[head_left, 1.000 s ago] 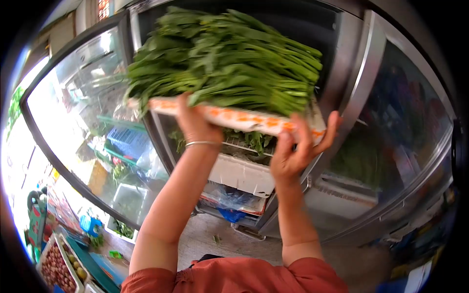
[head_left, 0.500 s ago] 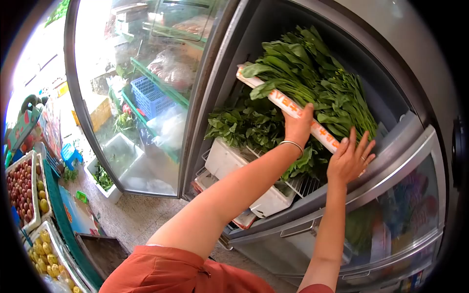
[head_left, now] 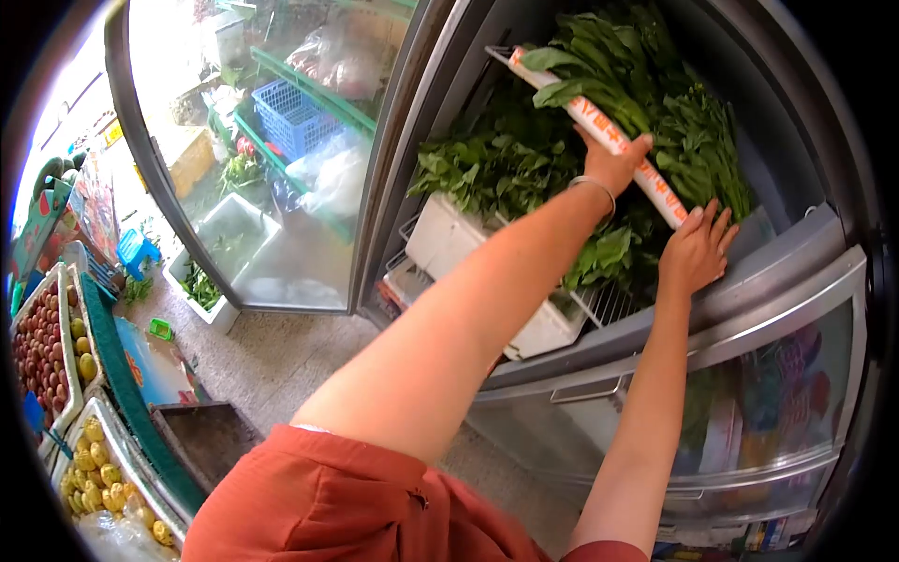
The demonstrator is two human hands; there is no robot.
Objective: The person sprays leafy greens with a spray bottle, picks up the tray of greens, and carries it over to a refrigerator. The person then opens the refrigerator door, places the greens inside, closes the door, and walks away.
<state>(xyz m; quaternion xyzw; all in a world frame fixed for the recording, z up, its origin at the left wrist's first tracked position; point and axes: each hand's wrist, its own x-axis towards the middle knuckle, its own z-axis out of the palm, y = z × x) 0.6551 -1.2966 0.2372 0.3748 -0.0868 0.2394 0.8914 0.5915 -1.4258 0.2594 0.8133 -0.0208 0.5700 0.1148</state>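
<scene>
A shallow white tray (head_left: 599,125) with orange lettering along its front edge sits slanted on the upper rack of an upright fridge. Leafy green vegetables (head_left: 702,140) lie piled on it, stems toward me in part. My left hand (head_left: 613,159), with a bracelet at the wrist, is closed on the middle of that edge, thumb on top; the fingertips below are partly hidden. At the tray's right end rests my right hand (head_left: 695,251), its fingers spread against the greens and the thumb by the tray's corner.
Below, more leafy greens (head_left: 506,178) fill a white box (head_left: 449,234) on a wire rack. The glass door (head_left: 309,272) stands open at left. Fruit crates (head_left: 47,347) line the floor's left side. A lower glass-fronted compartment (head_left: 768,412) juts out at right.
The tray and both hands now appear farther right in view, as the whole scene has shifted. My left hand stays on the tray's edge; my right hand remains at its right end.
</scene>
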